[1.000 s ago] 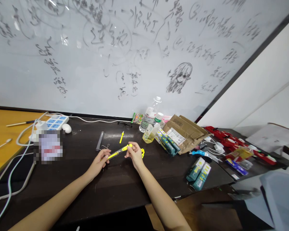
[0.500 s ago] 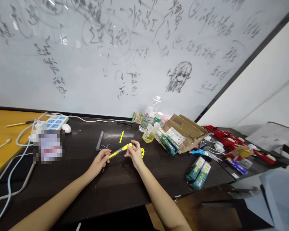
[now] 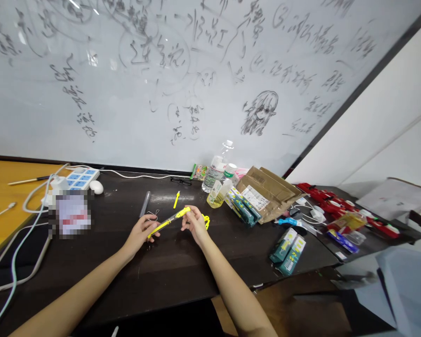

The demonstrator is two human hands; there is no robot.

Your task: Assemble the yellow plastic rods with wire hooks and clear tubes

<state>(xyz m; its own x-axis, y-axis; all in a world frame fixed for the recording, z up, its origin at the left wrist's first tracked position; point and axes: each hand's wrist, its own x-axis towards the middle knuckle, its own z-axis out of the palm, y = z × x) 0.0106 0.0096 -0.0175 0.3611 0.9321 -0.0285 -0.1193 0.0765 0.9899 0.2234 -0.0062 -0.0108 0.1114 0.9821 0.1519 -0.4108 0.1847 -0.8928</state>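
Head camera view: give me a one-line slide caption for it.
Left hand and right hand hold a slender yellow-and-clear tube above a dark table, facing a handwritten whiteboard.

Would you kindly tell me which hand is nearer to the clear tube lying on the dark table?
Left. The left hand is just on the near side of the clear tube; the right hand is farther off, to the tube's right.
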